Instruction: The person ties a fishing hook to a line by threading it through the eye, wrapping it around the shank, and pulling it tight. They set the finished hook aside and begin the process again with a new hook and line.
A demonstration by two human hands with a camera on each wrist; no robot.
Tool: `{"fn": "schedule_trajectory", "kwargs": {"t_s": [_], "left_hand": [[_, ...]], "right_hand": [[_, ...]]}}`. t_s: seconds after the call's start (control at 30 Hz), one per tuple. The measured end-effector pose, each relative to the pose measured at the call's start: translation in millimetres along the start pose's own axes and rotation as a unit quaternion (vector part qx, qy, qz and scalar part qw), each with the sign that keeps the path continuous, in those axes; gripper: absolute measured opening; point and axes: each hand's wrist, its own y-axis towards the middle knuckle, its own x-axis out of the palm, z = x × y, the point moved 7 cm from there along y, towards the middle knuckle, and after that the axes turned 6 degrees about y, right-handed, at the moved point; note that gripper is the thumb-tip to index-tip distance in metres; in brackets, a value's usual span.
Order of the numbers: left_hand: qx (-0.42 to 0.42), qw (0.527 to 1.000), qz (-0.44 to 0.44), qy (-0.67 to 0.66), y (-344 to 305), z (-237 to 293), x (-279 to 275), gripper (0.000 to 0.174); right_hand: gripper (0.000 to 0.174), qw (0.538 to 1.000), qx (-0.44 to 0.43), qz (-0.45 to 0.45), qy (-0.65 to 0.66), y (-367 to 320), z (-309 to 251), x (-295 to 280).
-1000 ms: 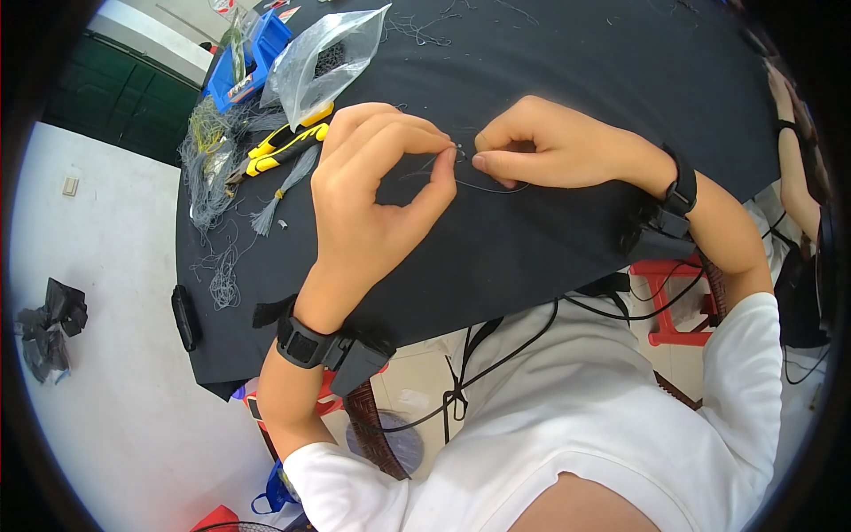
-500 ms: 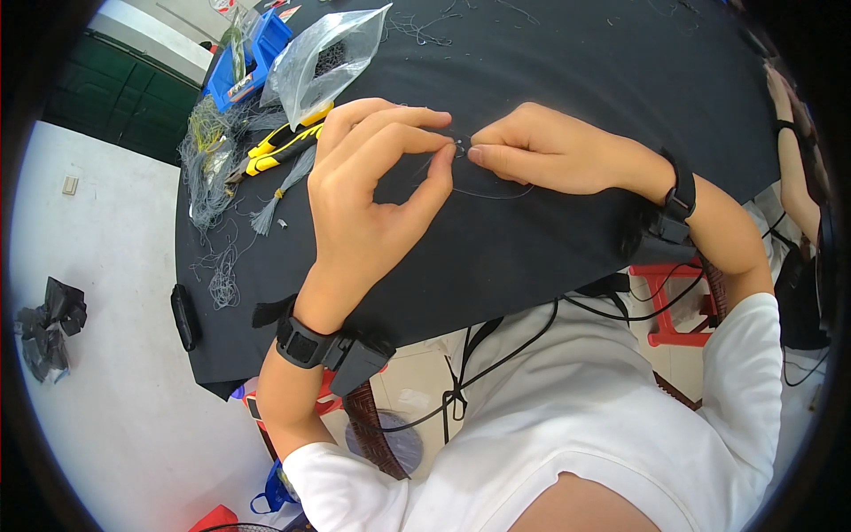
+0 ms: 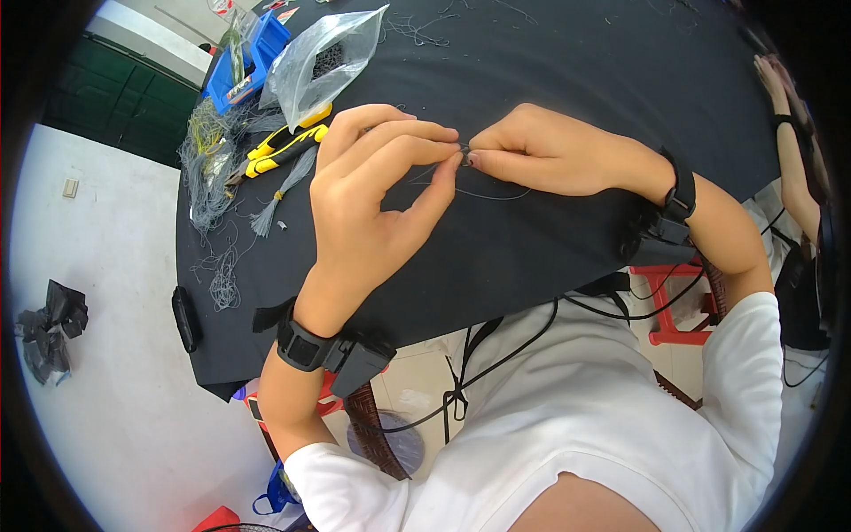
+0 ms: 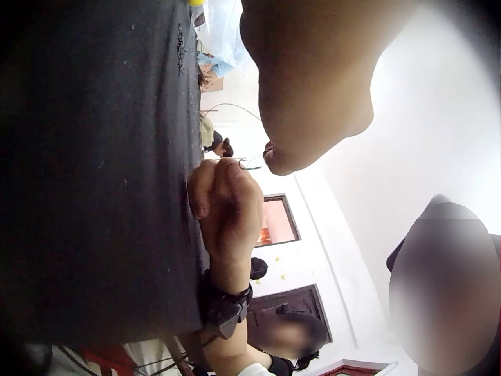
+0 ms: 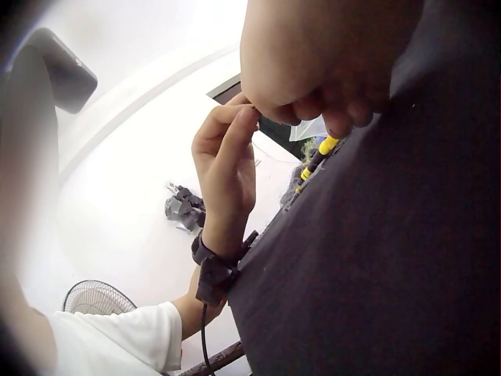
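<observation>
My left hand (image 3: 359,199) pinches a thin grey line (image 3: 492,196) between thumb and forefinger, above the black tablecloth. Facing it, my right hand (image 3: 554,155) has its fingers curled and its thumb pressed to the forefinger, gripping a small dark fish hook (image 4: 246,166). In the left wrist view the hook's bend shows at the right fingertips, pointing towards the left ones. Both sets of fingertips almost meet in the head view. The line loops out below the right hand. How the line runs at the hook is hidden by the fingers.
Left of my hands lie yellow-and-black pliers (image 3: 285,152), a tied bundle of grey line (image 3: 282,195) and a tangle of line (image 3: 224,277). Behind them are a clear plastic bag (image 3: 355,53) and a blue bin (image 3: 266,49). Another person's arm (image 3: 793,168) is at the right edge.
The gap between my fingertips has narrowed. My left middle finger, raised half a second ago, has come down beside the forefinger. The right hand has shifted slightly left since a second ago.
</observation>
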Motion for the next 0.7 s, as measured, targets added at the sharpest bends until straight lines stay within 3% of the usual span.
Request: {"fn": "schedule_trajectory", "kwargs": {"t_s": [0.7], "left_hand": [[0.000,1.000,0.003,0.001,0.9,0.3,-0.6,0.016]], "right_hand": [[0.039,1.000,0.008,0.004,0.017,0.9,1.3,-0.7]]}}
